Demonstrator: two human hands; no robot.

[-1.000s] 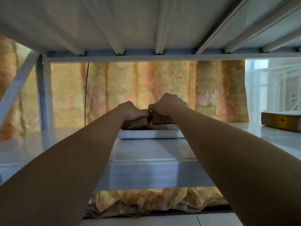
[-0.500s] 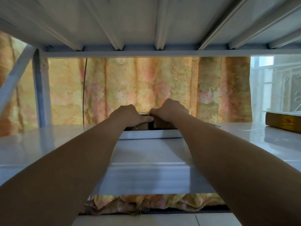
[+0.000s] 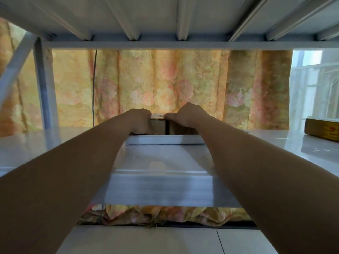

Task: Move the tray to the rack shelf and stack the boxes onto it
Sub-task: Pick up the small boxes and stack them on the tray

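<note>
Two brown boxes point(image 3: 159, 127) were gripped side by side on the white tray point(image 3: 165, 139), left hand point(image 3: 138, 119) and right hand point(image 3: 189, 115) curled over their tops. A yellow box point(image 3: 322, 128) was parked far right on the shelf point(image 3: 55, 143).

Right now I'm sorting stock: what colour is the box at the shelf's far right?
Yellow box with red print, head view.

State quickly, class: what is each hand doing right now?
Left hand: closed on the left box in the tray.
Right hand: closed on the right box.
</note>
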